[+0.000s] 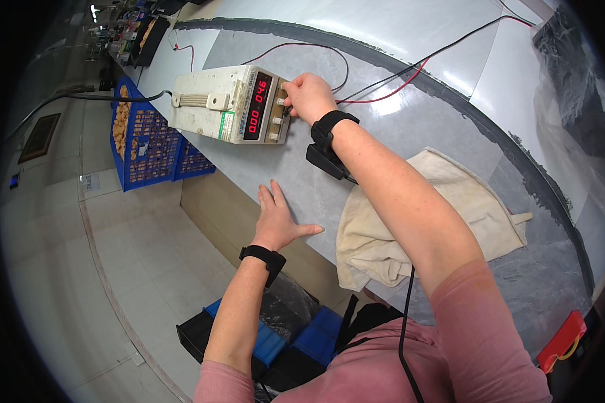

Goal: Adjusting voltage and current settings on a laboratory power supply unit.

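I am holding my right hand (309, 97) at the front panel of the supply (238, 99), thumb and fingers bent close together by the upper end of its row of knobs (276, 121); whether they are clamping a knob or only touching one, I cannot tell, since my own fingers are hiding the contact. My left hand (275, 221) is gripping nothing; its fingers are spreading apart, thumb out to the side, near the edge of the bench (396, 134). The supply is resting on the bench, ahead of my left hand, with its display (257, 106) glowing red and facing my right hand; the red lead (405, 86) and black lead (462, 37) are trailing off to the right across the bench; the cloth (464, 195) is lying under my right forearm.

I am, as I judge it, setting the supply by its controls; the next move seems to be calling for a small, steady turn at the fingertips, with my eyes following the display and my wrist keeping clear of the leads.
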A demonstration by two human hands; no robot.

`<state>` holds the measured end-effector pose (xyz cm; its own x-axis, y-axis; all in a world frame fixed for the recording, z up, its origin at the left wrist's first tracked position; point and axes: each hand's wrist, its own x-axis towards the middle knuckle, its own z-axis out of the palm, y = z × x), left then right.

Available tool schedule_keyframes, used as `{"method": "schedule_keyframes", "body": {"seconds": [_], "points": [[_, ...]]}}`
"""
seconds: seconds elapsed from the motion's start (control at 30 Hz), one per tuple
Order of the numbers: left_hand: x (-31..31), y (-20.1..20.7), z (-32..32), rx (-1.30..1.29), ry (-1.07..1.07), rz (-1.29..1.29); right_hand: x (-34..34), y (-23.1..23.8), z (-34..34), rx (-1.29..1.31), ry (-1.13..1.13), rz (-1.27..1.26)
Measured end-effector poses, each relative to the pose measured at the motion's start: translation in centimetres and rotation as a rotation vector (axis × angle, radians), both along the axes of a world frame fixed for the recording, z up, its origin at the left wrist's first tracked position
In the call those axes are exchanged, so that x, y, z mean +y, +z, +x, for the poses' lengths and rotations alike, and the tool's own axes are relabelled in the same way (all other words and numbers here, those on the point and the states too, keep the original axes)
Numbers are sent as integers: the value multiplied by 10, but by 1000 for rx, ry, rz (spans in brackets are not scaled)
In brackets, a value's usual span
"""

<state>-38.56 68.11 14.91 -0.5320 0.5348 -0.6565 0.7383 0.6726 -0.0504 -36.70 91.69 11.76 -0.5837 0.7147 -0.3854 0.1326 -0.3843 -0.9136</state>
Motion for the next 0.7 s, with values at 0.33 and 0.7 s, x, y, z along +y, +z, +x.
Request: {"method": "schedule_keyframes", "body": {"seconds": [0.33, 0.7], "points": [[-1, -1, 0, 15, -12, -4, -1, 0, 0, 30, -17, -20], [0, -1, 0, 15, -7, -14, -3, -3, 0, 34, -20, -4]]}}
